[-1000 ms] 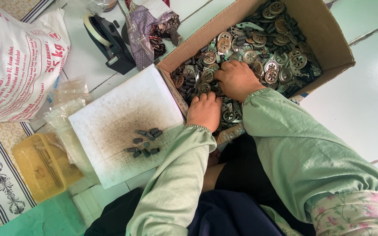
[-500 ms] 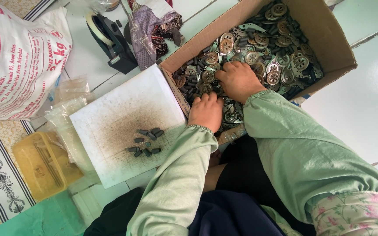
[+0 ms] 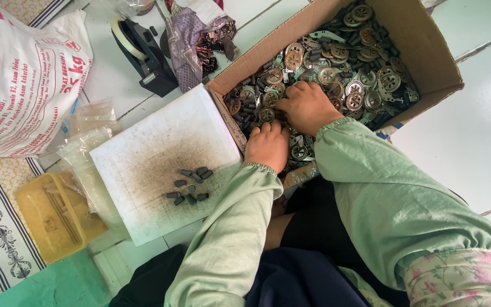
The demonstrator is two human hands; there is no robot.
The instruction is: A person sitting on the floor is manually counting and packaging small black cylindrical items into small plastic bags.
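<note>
White glazed floor tiles (image 3: 473, 142) with thin grey grout lines fill my view from the head camera, and an open brown cardboard box (image 3: 427, 51) sits on them, its corrugated walls creased at the corners. I see it heaped with round stamped metal discs (image 3: 365, 85), dull brass and grey with spoked cut-outs, mixed with small dark cylindrical pieces. My left hand (image 3: 268, 145) lies palm down at the box's near-left corner, fingers held close together and pressed onto the discs; my right hand (image 3: 309, 105) rests just beyond it, fingers curled down into the pile, though I cannot tell whether they pinch anything. Both arms wear soft pale-green sleeves gathered at the wrist. Touching the box on the left lies a flat white foam board (image 3: 143, 165), smudged with dark grey dust, carrying a small cluster of dark grey pellets (image 3: 191, 185). Beside the board are crinkled clear plastic bags (image 3: 86, 142) and a translucent yellow plastic tray (image 3: 52, 216). Farther off stand a black tape dispenser (image 3: 143, 54), a bunched patterned cloth (image 3: 194, 40) and a white woven sack with red print (image 3: 24, 74).
</note>
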